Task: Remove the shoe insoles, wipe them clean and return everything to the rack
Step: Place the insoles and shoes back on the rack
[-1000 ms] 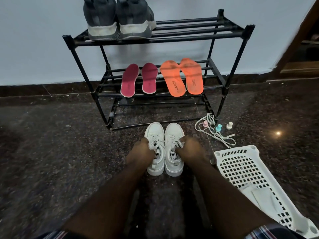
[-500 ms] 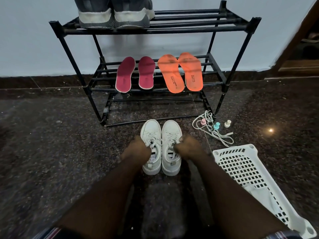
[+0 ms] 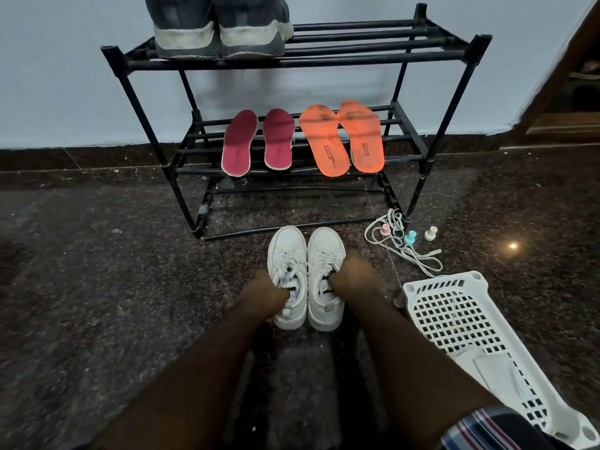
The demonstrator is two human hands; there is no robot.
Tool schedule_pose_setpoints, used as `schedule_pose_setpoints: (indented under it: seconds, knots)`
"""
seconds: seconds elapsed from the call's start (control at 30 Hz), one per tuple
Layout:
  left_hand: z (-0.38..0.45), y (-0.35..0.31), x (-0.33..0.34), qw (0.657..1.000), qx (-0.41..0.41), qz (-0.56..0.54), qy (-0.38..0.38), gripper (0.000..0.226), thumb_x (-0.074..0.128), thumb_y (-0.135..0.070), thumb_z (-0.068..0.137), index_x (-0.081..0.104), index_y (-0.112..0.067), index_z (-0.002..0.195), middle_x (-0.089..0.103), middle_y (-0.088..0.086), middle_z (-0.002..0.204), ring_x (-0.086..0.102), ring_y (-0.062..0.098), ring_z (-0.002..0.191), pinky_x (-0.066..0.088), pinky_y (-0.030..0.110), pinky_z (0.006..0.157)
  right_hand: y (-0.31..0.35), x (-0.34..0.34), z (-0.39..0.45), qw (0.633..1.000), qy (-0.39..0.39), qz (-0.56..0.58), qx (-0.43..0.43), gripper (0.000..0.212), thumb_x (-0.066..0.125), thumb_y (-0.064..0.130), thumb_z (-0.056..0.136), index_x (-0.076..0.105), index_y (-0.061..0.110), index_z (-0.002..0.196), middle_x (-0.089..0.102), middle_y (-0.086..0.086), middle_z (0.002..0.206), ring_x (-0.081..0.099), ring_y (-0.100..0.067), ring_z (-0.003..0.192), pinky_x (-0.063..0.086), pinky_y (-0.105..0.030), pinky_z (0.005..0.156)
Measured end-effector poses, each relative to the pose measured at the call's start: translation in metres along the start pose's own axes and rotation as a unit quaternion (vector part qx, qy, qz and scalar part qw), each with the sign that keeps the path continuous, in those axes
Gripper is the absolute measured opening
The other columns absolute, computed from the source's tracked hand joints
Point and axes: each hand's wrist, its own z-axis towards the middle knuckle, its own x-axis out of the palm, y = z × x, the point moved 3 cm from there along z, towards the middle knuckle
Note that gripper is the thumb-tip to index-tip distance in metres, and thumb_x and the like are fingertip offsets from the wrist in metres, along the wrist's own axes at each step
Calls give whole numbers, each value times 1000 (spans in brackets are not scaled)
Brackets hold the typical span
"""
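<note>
Two white sneakers stand side by side on the floor in front of the black rack (image 3: 431, 151). My left hand (image 3: 263, 295) grips the left sneaker (image 3: 285, 251) at its opening, fingers tucked inside. My right hand (image 3: 352, 280) grips the right sneaker (image 3: 326, 251) the same way. On the rack's middle shelf lie two pink insoles (image 3: 240, 141) and two orange insoles (image 3: 324, 141). A pair of grey shoes (image 3: 220, 27) sits on the top shelf at the left.
A white perforated plastic basket (image 3: 454, 319) lies on the floor at my right, a pale cloth inside it. Loose white laces (image 3: 406, 248) and three small pegs, pink, teal and cream, lie beside the rack's right leg. A pale wall stands behind the rack.
Both hands stay on the white sneakers; the view has shifted slightly, and the shoes sit a little farther from the rack's base in frame.
</note>
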Motion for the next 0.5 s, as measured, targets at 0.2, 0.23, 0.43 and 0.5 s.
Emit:
schedule_pose_setpoints:
  seconds: [0.2, 0.23, 0.43, 0.5]
  knots:
    - [-23, 11, 14, 973, -93, -193, 87, 36, 69, -43, 80, 62, -19, 107, 67, 4, 78, 59, 20, 65, 57, 32, 61, -25, 4, -27, 955, 76, 276, 71, 28, 80, 24, 65, 60, 18, 83, 67, -1, 75, 66, -19, 67, 52, -29, 54]
    - [-26, 13, 16, 967, -98, -217, 90, 37, 69, -46, 81, 62, -21, 108, 68, 3, 80, 59, 20, 68, 58, 33, 64, -25, 9, -37, 949, 90, 292, 74, 32, 81, 24, 68, 60, 20, 92, 69, 0, 82, 66, -16, 70, 51, -27, 55]
    - [-43, 10, 22, 936, -115, -320, 94, 22, 62, -37, 91, 62, -23, 108, 64, 3, 86, 58, 17, 75, 55, 40, 90, -25, 36, -51, 923, 75, 377, 15, 52, 82, 25, 71, 58, 35, 116, 71, 11, 107, 70, -12, 96, 55, -41, 94]
    - [-47, 11, 23, 929, -119, -337, 98, 20, 60, -35, 91, 61, -25, 109, 62, 2, 88, 55, 16, 73, 54, 41, 91, -25, 31, -56, 919, 65, 388, 30, 61, 76, 30, 74, 55, 36, 130, 69, 8, 116, 69, -13, 99, 53, -42, 97]
